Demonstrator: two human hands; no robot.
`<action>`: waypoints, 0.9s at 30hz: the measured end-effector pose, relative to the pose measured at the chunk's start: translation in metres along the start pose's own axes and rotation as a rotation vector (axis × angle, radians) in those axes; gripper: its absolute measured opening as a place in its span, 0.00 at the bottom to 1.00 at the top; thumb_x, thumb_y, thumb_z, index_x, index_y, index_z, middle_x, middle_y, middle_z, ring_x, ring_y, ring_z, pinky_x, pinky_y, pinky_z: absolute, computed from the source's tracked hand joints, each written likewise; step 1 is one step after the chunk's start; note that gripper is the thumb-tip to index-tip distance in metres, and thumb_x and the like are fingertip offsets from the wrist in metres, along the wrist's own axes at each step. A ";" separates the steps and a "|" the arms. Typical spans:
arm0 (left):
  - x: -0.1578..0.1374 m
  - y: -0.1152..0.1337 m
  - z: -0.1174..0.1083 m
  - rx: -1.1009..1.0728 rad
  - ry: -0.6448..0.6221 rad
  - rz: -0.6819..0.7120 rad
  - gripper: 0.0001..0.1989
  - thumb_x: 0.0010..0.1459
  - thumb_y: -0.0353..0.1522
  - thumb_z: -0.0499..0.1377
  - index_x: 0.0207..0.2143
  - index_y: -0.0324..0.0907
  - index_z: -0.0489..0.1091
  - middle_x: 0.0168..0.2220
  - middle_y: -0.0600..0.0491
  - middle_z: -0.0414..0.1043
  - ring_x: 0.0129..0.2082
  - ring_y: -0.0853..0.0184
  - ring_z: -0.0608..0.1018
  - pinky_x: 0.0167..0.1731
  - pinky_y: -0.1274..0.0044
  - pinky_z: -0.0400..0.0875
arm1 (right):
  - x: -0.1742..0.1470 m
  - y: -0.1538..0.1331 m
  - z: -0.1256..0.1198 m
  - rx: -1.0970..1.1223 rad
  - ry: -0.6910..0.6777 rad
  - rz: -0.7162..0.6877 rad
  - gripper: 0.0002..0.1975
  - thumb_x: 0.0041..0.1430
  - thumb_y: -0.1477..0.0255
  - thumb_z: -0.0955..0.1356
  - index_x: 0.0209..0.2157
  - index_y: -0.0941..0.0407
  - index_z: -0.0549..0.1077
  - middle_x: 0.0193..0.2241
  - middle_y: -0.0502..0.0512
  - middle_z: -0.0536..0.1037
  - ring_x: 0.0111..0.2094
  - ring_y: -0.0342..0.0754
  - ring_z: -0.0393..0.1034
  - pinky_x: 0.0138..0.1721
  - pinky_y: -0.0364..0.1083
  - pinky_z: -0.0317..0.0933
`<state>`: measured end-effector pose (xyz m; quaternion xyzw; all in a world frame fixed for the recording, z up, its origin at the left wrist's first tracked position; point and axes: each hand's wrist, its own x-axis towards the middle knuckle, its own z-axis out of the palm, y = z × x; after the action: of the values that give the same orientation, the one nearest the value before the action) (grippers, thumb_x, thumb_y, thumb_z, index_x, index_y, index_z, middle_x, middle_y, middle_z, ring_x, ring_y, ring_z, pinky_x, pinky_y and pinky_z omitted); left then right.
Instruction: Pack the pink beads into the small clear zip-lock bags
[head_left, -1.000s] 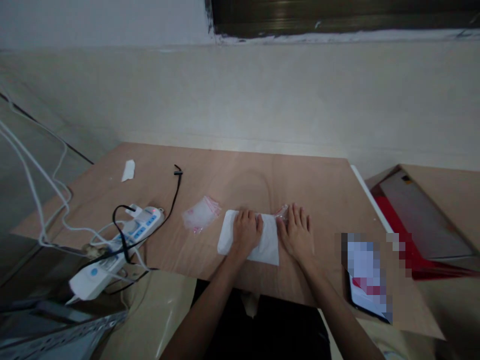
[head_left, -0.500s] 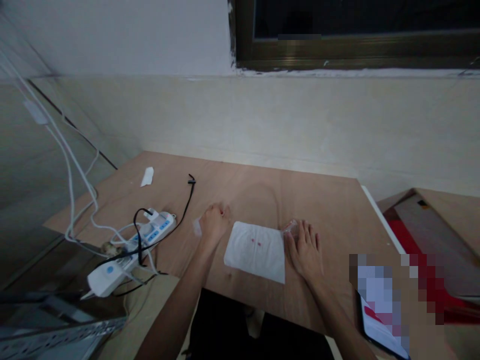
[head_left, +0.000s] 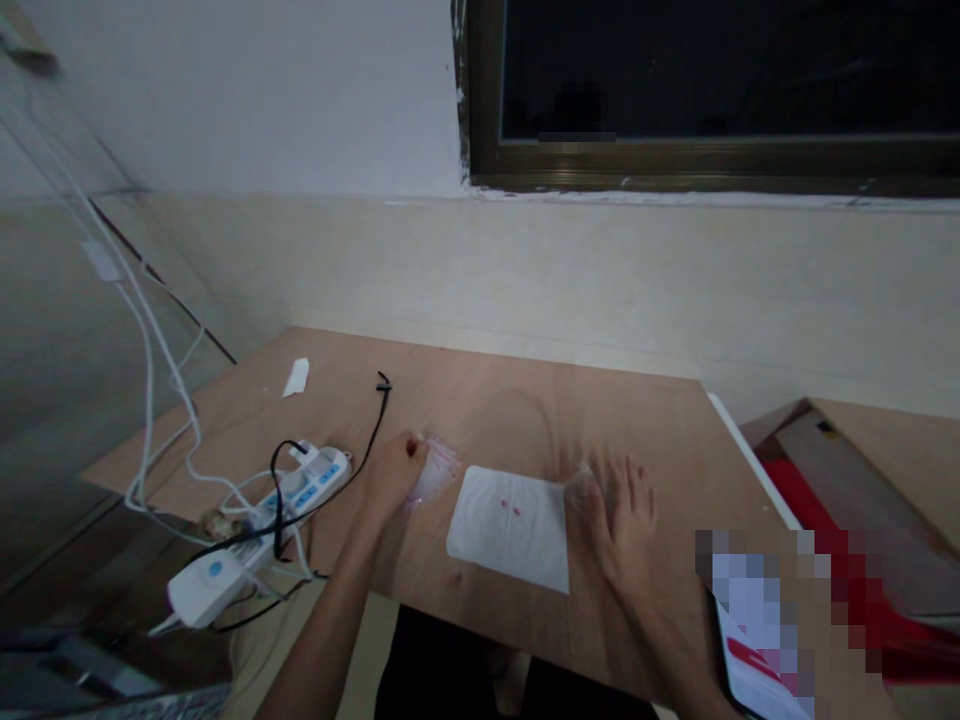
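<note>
My left hand [head_left: 388, 474] is closed on the wooden table, fingers curled; what it holds, if anything, is hidden. Against its right side lies a small clear plastic bag [head_left: 435, 472] with a reddish strip. My right hand [head_left: 630, 515] rests open on the table, fingers spread, its thumb against another clear plastic bag [head_left: 582, 490]. Between the hands is a white square sheet [head_left: 480, 545] with two small red spots or pieces [head_left: 517, 511] near its middle. I cannot tell whether they are printed or loose.
A white power strip [head_left: 319, 485] with tangled cables lies on the left. Behind it are a black cord [head_left: 381, 400] and a white scrap [head_left: 297, 377]. A phone [head_left: 750, 655] lies at the right edge, with a red item [head_left: 784, 480] beyond the table [head_left: 630, 410].
My left hand has moved left and curled in, uncovering the plastic bag beside it. My right hand stays by its bag. The view has tilted up slightly.
</note>
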<state>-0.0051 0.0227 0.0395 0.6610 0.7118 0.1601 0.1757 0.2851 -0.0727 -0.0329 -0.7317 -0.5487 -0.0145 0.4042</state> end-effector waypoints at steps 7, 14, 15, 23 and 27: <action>-0.075 0.046 -0.009 -0.510 0.005 0.274 0.15 0.61 0.39 0.51 0.25 0.42 0.65 0.22 0.57 0.66 0.23 0.70 0.69 0.25 0.80 0.60 | 0.011 -0.123 -0.022 0.761 -0.397 0.207 0.18 0.59 0.57 0.66 0.36 0.56 0.80 0.33 0.58 0.82 0.33 0.51 0.75 0.35 0.49 0.69; -0.118 0.071 0.018 -0.806 -0.228 0.360 0.11 0.63 0.36 0.51 0.32 0.41 0.69 0.30 0.53 0.71 0.32 0.67 0.73 0.32 0.79 0.65 | 0.001 -0.118 -0.045 0.983 -0.630 0.359 0.12 0.50 0.62 0.72 0.33 0.54 0.82 0.32 0.54 0.83 0.34 0.50 0.77 0.40 0.50 0.70; -0.121 0.074 0.020 -0.816 -0.255 0.366 0.11 0.63 0.36 0.51 0.32 0.41 0.69 0.31 0.52 0.71 0.33 0.67 0.73 0.33 0.78 0.66 | -0.003 -0.112 -0.050 0.979 -0.620 0.365 0.12 0.51 0.62 0.72 0.33 0.54 0.82 0.32 0.54 0.83 0.35 0.51 0.78 0.42 0.51 0.70; -0.144 0.088 0.039 -0.568 -0.206 0.288 0.11 0.58 0.31 0.52 0.22 0.43 0.62 0.23 0.56 0.65 0.23 0.70 0.68 0.24 0.79 0.60 | -0.042 -0.078 -0.076 0.411 -0.397 0.155 0.14 0.60 0.65 0.65 0.35 0.57 0.81 0.28 0.58 0.83 0.25 0.51 0.77 0.27 0.46 0.72; -0.148 0.092 0.033 -0.492 -0.111 0.277 0.10 0.55 0.29 0.53 0.20 0.43 0.60 0.21 0.57 0.64 0.20 0.71 0.67 0.23 0.79 0.60 | -0.044 -0.070 -0.088 0.259 -0.283 0.036 0.11 0.60 0.69 0.65 0.37 0.56 0.79 0.29 0.58 0.82 0.29 0.50 0.77 0.30 0.46 0.72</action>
<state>0.1011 -0.1177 0.0585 0.6972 0.5436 0.3143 0.3459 0.2475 -0.1562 0.0456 -0.6778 -0.5843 0.1665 0.4141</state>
